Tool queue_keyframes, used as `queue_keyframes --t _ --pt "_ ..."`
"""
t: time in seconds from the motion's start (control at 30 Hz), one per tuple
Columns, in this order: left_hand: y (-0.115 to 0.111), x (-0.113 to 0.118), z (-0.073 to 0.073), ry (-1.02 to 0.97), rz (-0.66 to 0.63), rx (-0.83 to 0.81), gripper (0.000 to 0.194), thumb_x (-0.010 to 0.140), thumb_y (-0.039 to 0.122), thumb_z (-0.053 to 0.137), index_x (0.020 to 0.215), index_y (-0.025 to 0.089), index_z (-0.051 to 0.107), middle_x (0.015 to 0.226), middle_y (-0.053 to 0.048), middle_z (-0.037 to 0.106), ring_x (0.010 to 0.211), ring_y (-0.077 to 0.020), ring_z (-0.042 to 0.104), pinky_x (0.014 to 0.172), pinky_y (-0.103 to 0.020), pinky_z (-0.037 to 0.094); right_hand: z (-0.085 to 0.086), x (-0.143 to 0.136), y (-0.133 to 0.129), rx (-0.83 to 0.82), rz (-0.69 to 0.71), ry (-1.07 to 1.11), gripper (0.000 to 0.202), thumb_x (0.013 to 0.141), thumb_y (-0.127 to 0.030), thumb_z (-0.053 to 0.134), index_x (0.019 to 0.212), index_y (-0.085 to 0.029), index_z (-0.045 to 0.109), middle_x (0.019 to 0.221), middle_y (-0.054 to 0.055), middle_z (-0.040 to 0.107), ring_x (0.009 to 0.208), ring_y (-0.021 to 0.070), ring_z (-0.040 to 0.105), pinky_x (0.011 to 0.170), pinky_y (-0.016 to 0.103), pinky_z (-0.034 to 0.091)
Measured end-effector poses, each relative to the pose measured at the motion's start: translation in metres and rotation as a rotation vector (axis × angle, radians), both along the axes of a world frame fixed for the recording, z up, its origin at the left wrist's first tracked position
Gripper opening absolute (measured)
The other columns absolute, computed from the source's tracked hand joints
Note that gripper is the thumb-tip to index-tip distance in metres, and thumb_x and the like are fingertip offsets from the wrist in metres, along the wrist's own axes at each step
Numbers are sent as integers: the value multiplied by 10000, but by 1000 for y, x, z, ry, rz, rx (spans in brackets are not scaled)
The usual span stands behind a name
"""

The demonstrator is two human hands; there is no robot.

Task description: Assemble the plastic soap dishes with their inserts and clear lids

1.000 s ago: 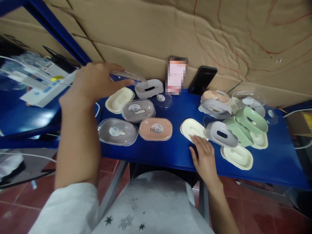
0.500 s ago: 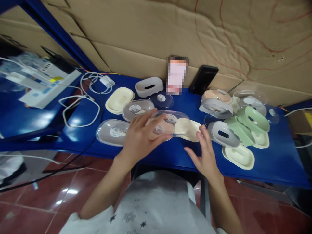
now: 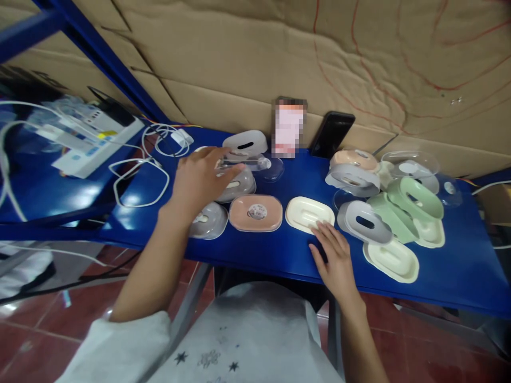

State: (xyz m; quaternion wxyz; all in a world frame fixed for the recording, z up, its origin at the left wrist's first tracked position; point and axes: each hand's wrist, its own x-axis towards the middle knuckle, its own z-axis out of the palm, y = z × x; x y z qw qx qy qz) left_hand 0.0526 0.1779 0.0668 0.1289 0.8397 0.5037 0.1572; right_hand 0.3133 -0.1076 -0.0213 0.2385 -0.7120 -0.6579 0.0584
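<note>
My left hand (image 3: 202, 178) reaches over the back left group, fingers and thumb around a clear plastic lid (image 3: 246, 158). Under that hand sit a cream dish, mostly hidden, and a grey soap box (image 3: 243, 183) with a clear lid. In front, a second grey lidded box (image 3: 211, 222) is partly covered by my wrist. Beside it lies a peach box (image 3: 256, 213) with a labelled clear lid. My right hand (image 3: 334, 250) is open, its fingertips at the near right edge of a cream oval dish (image 3: 309, 213).
On the right lie green shells (image 3: 415, 199), a grey slotted shell (image 3: 365, 221), a cream dish (image 3: 395, 260) and a peach piece (image 3: 355, 158). Two phones, one black (image 3: 333, 133), lean on the cardboard. White cables (image 3: 139, 181) and a power strip (image 3: 96, 149) are at left.
My left hand has moved left and back with the clear lid, away from the peach box and cream dish. My right hand has come onto the cream dish's edge.
</note>
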Motion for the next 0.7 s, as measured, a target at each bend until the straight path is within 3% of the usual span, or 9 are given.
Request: queue_keyframes --t 0.17,0.33,0.47,0.57,0.7 --pt "-3 16 -3 122 -65 -78 559 1071 582 491 1508 248 592 1522 -107 665 1347 -365 644 1103 -536 481 0 0 1 -2 1 21 524 1110 -309 548 1629 -306 478 1623 82 588 1569 308 478 1243 593 442" --pt "31 25 11 229 4 -123 534 1148 476 291 1439 224 660 1337 -113 756 1206 -318 708 994 -469 516 -2 -1 2 48 -28 13 479 1103 -309 559 1581 -288 546 1480 95 693 1448 303 587 1178 537 488" --pt "69 44 12 311 -67 -121 402 1057 383 523 1377 230 711 1310 -50 770 1154 -225 674 1036 -401 487 -4 -2 1 82 -59 -23 350 1089 -308 591 1424 -291 688 1329 95 747 1281 300 658 1090 506 509" --pt "89 69 4 366 -139 -185 442 974 470 624 1314 215 744 1252 -27 788 1115 -175 668 1058 -368 473 -3 -2 0 92 -56 -33 306 1086 -286 599 1366 -283 721 1292 93 755 1250 298 661 1055 493 512" --pt "96 91 4 420 -132 -166 446 940 553 618 1190 230 794 1207 -58 801 1149 -222 693 1053 -438 497 -1 -3 -2 101 -52 -24 287 1085 -262 601 1342 -268 729 1285 93 756 1249 294 666 1053 491 526"
